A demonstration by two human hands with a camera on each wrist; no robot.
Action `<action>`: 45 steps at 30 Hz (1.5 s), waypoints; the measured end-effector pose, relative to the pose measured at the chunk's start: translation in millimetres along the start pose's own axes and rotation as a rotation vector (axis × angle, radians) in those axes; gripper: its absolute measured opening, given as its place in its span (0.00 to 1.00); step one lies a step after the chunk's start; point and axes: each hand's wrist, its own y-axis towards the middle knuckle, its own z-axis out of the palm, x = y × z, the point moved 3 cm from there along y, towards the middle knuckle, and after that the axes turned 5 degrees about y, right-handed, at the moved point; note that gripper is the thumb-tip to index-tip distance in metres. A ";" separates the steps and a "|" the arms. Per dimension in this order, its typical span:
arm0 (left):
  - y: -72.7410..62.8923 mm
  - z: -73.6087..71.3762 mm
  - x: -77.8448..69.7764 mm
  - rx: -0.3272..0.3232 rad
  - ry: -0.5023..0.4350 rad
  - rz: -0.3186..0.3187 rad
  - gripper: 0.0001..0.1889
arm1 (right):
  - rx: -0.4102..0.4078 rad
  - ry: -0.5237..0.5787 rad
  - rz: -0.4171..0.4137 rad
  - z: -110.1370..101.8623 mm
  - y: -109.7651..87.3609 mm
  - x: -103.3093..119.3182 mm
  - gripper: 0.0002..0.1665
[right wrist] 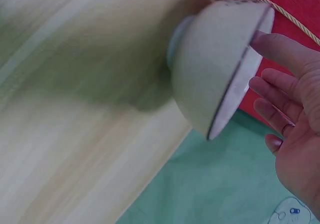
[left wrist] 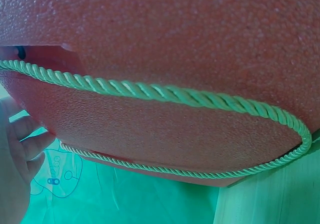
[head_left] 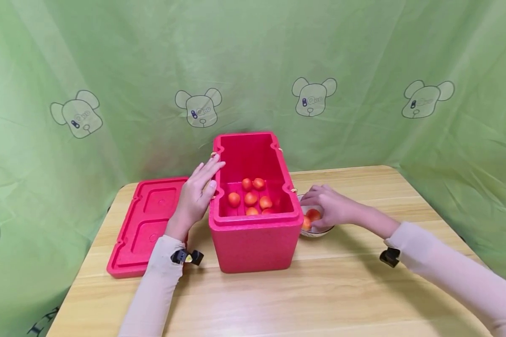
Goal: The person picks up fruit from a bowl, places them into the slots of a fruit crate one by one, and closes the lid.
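Note:
My left hand (head_left: 195,193) rests along the left rim of a red lidless box (head_left: 256,245), its fingers fairly straight. Inside lie several small, round orange-red fruits (head_left: 250,199). On the box's right stands a white bowl with a dark rim (right wrist: 215,64), holding more of these fruits (head_left: 313,215). My right hand (head_left: 331,206) reaches over that bowl with loosely bent fingers. In the right wrist view the thumb (right wrist: 282,49) crosses the bowl's rim, and nothing shows between the fingers. The left wrist view shows the box's side with a twisted cord (left wrist: 165,93).
A red lid (head_left: 147,229) lies flat on the wooden table (head_left: 253,304), left of the box. Green cloth (head_left: 253,56) printed with bear heads hangs behind and at both sides. The cord loops along the box's side.

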 end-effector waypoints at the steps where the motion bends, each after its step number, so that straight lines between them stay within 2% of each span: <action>1: 0.1 0.0 -0.1 0.001 0.000 0.001 0.28 | 0.004 -0.010 -0.006 1.8 -0.2 0.7 0.33; 21: 0.0 0.2 1.5 0.006 0.003 -0.002 0.28 | 0.062 -0.105 -0.085 20.3 7.0 1.6 0.13; 29: 0.4 0.2 1.6 0.014 0.004 -0.013 0.28 | 0.064 -0.102 -0.111 20.1 13.7 2.1 0.11; 34: 0.2 -0.1 -0.2 0.007 -0.002 -0.010 0.28 | 0.060 -0.101 -0.101 19.7 14.6 0.9 0.10; 40: 0.3 0.2 0.0 0.001 -0.006 -0.004 0.28 | 0.053 -0.111 -0.080 15.9 15.6 0.5 0.17; 45: 0.7 0.2 -0.2 -0.002 -0.003 0.001 0.27 | 0.043 -0.123 -0.064 10.2 18.1 1.0 0.18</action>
